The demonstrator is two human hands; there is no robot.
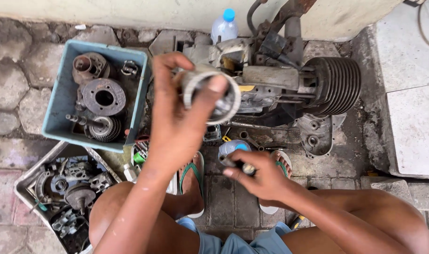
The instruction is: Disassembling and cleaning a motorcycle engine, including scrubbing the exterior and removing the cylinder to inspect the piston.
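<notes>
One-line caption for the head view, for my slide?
Left hand raises a metal ring over a finned engine; right hand grips a small tool.

Pale grey metal ring sleeve (213,96): dull, scuffed, w/ toothed edge. Dark finned metal engine cylinder (337,84) matt & greasy; blue rectangular plastic tub (59,99) smooth but grimy, w/ rusty matt gears. Clear glossy plastic bottle w/ blue cap (224,26); paving stones (16,80) rough.
</notes>
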